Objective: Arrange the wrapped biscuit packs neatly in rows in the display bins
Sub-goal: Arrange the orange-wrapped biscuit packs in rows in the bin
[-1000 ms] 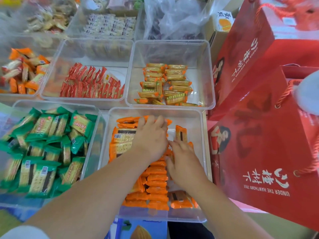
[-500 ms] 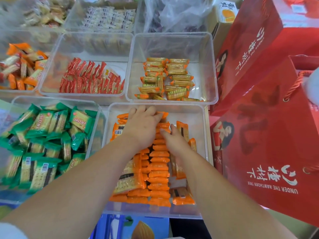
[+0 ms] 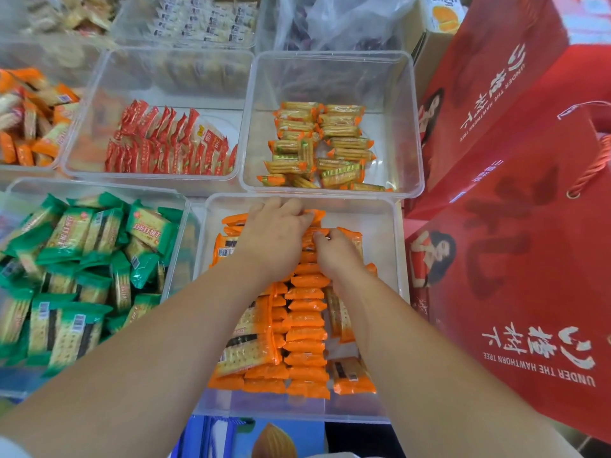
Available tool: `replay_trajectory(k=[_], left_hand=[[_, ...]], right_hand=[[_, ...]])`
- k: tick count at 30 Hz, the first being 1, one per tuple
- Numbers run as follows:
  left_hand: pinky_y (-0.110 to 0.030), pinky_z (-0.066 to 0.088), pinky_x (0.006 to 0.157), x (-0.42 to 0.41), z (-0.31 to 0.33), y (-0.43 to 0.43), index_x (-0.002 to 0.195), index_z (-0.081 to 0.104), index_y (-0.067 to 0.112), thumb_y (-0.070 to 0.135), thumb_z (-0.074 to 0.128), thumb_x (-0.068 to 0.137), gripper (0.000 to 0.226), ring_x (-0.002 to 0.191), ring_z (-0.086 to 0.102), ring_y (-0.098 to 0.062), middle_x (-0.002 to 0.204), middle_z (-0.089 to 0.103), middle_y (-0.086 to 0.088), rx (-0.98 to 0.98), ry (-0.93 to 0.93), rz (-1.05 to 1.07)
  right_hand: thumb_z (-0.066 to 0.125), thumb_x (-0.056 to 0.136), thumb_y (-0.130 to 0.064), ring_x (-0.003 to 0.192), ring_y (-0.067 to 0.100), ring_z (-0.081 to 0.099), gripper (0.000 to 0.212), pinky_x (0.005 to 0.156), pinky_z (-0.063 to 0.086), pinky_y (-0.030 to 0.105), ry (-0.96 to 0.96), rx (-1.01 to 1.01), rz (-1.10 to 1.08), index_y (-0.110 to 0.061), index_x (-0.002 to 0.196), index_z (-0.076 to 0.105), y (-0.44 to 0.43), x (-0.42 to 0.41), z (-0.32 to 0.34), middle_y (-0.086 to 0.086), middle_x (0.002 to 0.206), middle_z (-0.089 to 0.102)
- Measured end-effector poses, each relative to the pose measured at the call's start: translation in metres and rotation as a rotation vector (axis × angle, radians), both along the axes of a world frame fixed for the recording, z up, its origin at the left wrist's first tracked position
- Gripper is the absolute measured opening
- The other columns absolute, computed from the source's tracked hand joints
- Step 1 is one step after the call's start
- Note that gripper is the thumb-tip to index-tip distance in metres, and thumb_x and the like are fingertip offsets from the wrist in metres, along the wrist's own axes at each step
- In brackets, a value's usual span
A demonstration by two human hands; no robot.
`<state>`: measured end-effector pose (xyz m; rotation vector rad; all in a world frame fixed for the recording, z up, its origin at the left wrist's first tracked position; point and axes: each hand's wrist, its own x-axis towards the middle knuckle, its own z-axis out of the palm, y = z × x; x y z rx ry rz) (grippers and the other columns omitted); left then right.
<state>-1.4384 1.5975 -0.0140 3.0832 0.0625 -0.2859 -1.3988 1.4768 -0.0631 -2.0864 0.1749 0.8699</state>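
In the bin (image 3: 380, 226), a middle row of packs (image 3: 305, 325) was largely formed. The row's far end was gripped by the left hand (image 3: 274, 236) and pinched by the right hand (image 3: 334, 249), fingers curled. Flat-lying packs on both sides of the row were judged not yet aligned.

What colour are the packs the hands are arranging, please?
Orange wrapped biscuit packs, clearest in head view.

Left hand (image 3: 274, 236) hides the farthest orange packs (image 3: 305, 325).
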Motion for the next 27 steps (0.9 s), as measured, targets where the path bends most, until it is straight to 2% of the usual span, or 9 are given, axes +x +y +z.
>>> replay_trajectory(k=[6,10,12,14,16,19,21,23,27], left_hand=[[-0.044,0.035,0.095,0.002,0.003,-0.01,0.139,0.049,0.026,0.025,0.046,0.096,0.044,0.114,0.044,-0.028,0.123,0.047,0.001,0.105,0.065,-0.04],[-0.043,0.035,0.095,0.001,-0.002,-0.011,0.147,0.039,0.025,0.026,0.048,0.094,0.053,0.117,0.043,-0.029,0.131,0.043,0.001,0.124,0.106,-0.033],[-0.044,0.035,0.097,0.002,-0.002,-0.01,0.149,0.037,0.025,0.028,0.049,0.094,0.057,0.119,0.042,-0.03,0.133,0.042,0.002,0.128,0.129,-0.036],[-0.044,0.033,0.098,0.002,-0.003,-0.01,0.151,0.035,0.024,0.028,0.05,0.093,0.059,0.121,0.041,-0.031,0.135,0.041,0.002,0.148,0.16,-0.041],[-0.045,0.032,0.101,0.0,-0.004,-0.01,0.153,0.031,0.023,0.029,0.049,0.093,0.062,0.123,0.04,-0.032,0.138,0.039,0.002,0.166,0.187,-0.045],[-0.047,0.03,0.105,-0.001,-0.001,-0.011,0.156,0.025,0.022,0.03,0.049,0.092,0.069,0.129,0.036,-0.033,0.146,0.038,0.002,0.161,0.214,-0.033],[-0.048,0.027,0.109,-0.008,0.004,-0.017,0.155,0.026,0.02,0.032,0.05,0.091,0.069,0.134,0.034,-0.032,0.15,0.038,0.0,0.105,0.192,0.002],[-0.047,0.028,0.11,-0.027,0.01,-0.027,0.149,0.037,0.02,0.036,0.051,0.09,0.063,0.132,0.036,-0.03,0.145,0.043,-0.002,0.003,0.113,0.042],[-0.048,0.032,0.108,-0.092,0.011,-0.057,0.13,0.059,0.023,0.043,0.053,0.089,0.046,0.129,0.043,-0.029,0.134,0.055,-0.003,-0.203,-0.035,-0.059]], right_hand=[[0.035,0.105,-0.045,0.115,0.028,0.059,0.044,0.097,0.052,0.051,0.013,0.055,0.037,-0.018,0.134,0.054,-0.002,-0.008,0.005,0.007,0.131,0.062],[0.038,0.104,-0.044,0.101,0.02,0.062,0.019,0.088,0.052,0.044,-0.024,0.123,0.078,-0.036,0.098,0.054,-0.007,-0.012,0.006,-0.001,0.114,0.066],[0.039,0.105,-0.042,0.1,0.019,0.06,0.015,0.079,0.048,0.037,-0.058,0.117,0.117,-0.035,0.102,0.053,-0.009,-0.012,0.007,-0.001,0.113,0.065],[0.041,0.104,-0.042,0.1,0.019,0.057,0.021,0.075,0.041,0.033,-0.083,0.09,0.181,-0.03,0.116,0.055,-0.014,-0.013,0.008,0.004,0.125,0.064],[0.043,0.104,-0.042,0.119,0.025,0.055,0.043,0.086,0.038,0.032,-0.108,0.041,0.216,-0.021,0.141,0.049,-0.022,-0.016,0.011,0.007,0.142,0.056],[0.049,0.103,-0.041,0.137,0.021,0.047,0.053,0.107,0.039,0.033,-0.224,0.004,0.21,-0.019,0.151,0.042,-0.042,-0.024,0.02,0.003,0.15,0.05],[0.053,0.102,-0.038,0.126,0.016,0.054,0.045,0.106,0.044,0.036,-0.326,0.011,0.236,-0.022,0.144,0.052,-0.058,-0.033,0.034,0.0,0.138,0.058],[0.06,0.099,-0.03,0.109,0.013,0.059,0.033,0.095,0.049,0.032,-0.408,0.013,0.323,-0.023,0.131,0.062,-0.076,-0.047,0.048,-0.004,0.119,0.064],[0.058,0.095,-0.023,0.092,0.017,0.057,0.015,0.077,0.048,0.035,-0.53,-0.097,0.733,-0.026,0.106,0.069,-0.107,-0.078,0.075,-0.006,0.094,0.062]])
